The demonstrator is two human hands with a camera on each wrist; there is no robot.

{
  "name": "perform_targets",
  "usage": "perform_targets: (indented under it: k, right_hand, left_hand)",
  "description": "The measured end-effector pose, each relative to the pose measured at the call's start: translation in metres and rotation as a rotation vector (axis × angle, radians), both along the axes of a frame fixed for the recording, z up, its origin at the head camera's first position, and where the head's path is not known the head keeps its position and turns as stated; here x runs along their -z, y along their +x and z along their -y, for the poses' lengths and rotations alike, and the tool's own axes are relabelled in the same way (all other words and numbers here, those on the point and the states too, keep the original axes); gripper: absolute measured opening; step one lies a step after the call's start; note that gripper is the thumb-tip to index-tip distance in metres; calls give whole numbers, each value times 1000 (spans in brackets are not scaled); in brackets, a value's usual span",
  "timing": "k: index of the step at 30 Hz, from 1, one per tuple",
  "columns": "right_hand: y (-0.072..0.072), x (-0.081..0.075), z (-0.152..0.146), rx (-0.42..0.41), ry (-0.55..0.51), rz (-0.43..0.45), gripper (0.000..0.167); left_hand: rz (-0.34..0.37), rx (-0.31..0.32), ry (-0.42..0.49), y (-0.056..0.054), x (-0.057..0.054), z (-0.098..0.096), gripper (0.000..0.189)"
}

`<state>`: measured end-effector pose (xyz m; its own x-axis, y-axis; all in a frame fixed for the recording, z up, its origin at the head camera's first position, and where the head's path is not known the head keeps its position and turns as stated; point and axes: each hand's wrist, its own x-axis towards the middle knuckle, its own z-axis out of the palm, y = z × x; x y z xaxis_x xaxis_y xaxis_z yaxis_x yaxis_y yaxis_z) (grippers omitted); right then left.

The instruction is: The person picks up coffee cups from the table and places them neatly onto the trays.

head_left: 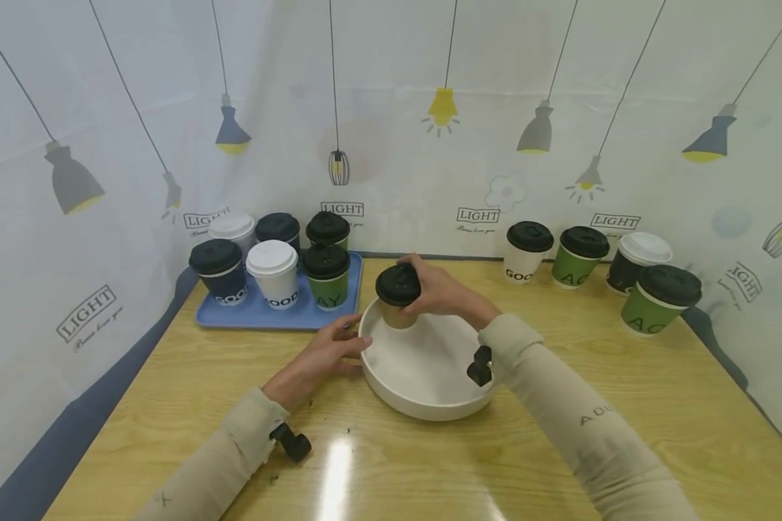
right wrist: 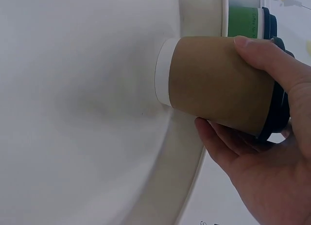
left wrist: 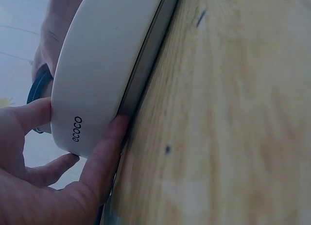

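My right hand [head_left: 435,288] grips a brown paper cup [right wrist: 218,81] with a black lid [head_left: 399,284]. The cup is upright over the far left part of a round white tray [head_left: 430,369], its white base close to the tray floor in the right wrist view. My left hand [head_left: 329,351] holds the tray's left side, with one digit at the rim and another at the lower edge in the left wrist view. The word "ecoco" is printed on the tray wall [left wrist: 104,64] beside these fingers.
Left of the tray, a blue rectangular tray [head_left: 274,318] bears several lidded cups in two rows. At the back right stand a white cup [head_left: 524,260], a green cup [head_left: 576,264], a black cup with a white lid [head_left: 641,250] and another green cup [head_left: 652,311]. A printed curtain [head_left: 391,145] hangs behind.
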<state>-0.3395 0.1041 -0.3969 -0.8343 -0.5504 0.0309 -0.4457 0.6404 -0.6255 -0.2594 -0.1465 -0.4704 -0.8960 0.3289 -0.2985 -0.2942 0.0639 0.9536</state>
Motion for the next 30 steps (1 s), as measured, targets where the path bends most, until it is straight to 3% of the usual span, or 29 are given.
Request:
perform_targets:
  k: [9, 17, 22, 25, 30]
  right_hand:
    - [2, -2, 3, 25, 9, 26, 104]
    - [3, -10, -9, 5, 27, 66, 127]
    - [21, -22, -38, -23, -51, 89, 115]
    - [33, -22, -66, 52, -174, 3, 91]
    - [51, -8, -126, 348, -315, -338, 56]
  left_hand:
    - [-7, 0, 3, 2, 0, -1, 69]
    - [-5, 4, 4, 2, 2, 0, 70]
    - [-20, 4, 21, 1, 4, 1, 69]
    - [-18, -6, 21, 2, 3, 0, 68]
    - [6, -18, 12, 2, 1, -1, 68]
